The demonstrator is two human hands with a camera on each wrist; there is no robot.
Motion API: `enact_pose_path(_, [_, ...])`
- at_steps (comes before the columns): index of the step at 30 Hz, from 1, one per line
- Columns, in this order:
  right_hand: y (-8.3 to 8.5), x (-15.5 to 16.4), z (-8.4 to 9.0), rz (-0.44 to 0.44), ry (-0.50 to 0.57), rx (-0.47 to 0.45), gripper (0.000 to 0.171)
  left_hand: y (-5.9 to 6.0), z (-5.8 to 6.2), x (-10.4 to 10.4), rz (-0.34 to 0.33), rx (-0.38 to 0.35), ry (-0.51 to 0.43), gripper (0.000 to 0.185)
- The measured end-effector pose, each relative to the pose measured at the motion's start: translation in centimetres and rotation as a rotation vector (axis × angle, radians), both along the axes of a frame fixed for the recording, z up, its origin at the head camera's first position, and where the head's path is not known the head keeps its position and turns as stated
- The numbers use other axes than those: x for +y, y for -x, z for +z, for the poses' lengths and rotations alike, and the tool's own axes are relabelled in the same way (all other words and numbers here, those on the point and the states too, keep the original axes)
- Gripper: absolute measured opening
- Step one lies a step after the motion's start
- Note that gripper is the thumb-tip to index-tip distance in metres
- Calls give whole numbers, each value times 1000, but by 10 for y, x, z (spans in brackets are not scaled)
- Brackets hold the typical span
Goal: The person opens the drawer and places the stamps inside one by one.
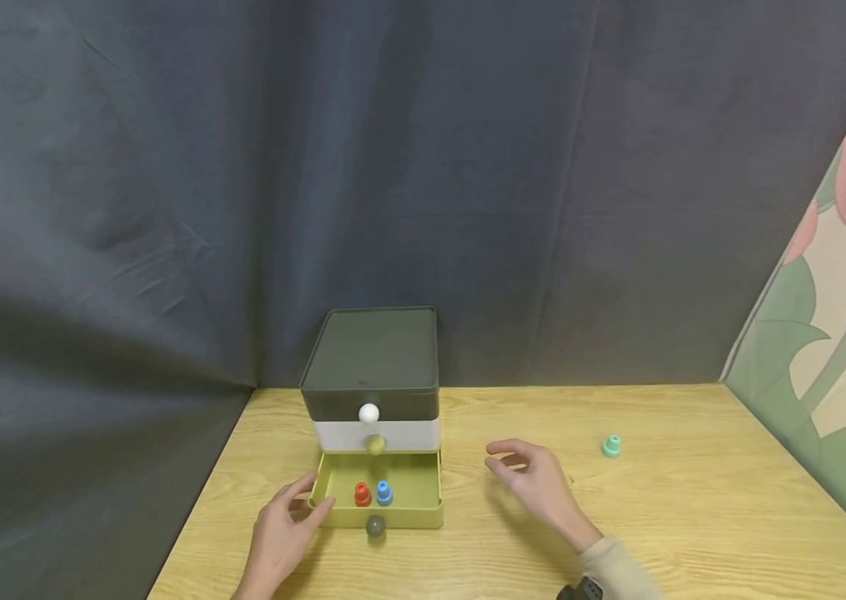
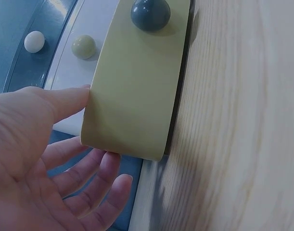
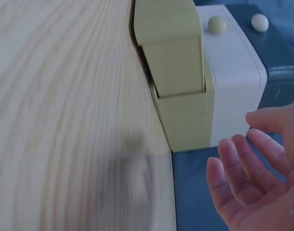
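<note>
A small three-drawer cabinet stands on the wooden table. Its yellow-green bottom drawer is pulled out, with a red peg and a blue peg inside. My left hand is at the drawer's front left corner. In the left wrist view its thumb touches the edge of the drawer front, and the fingers lie straight beside it. My right hand hovers right of the drawer with loose fingers and holds nothing. In the right wrist view the right hand stays apart from the drawer's side.
A mint-green peg stands alone on the table at the right. The drawer knobs are white, olive and dark grey. A dark cloth backdrop hangs behind and to the left. A flowered panel closes the right side.
</note>
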State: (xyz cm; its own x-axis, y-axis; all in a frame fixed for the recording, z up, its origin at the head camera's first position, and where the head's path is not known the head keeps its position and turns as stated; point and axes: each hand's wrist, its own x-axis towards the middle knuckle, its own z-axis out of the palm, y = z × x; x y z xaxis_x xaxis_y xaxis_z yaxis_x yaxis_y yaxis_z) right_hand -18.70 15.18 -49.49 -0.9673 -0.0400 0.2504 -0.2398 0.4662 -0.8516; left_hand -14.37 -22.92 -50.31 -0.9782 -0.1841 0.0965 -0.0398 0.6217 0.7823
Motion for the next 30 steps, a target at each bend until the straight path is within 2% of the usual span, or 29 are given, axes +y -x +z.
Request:
enact_pose_path(14, [7,46,-9,-72,-93,7,26,-1,-1,1,11,-1,-6,57])
enact_pose_path(30, [3,89,-8,-137,-107,-31,33,-1,1,0,12,-4,-5,57])
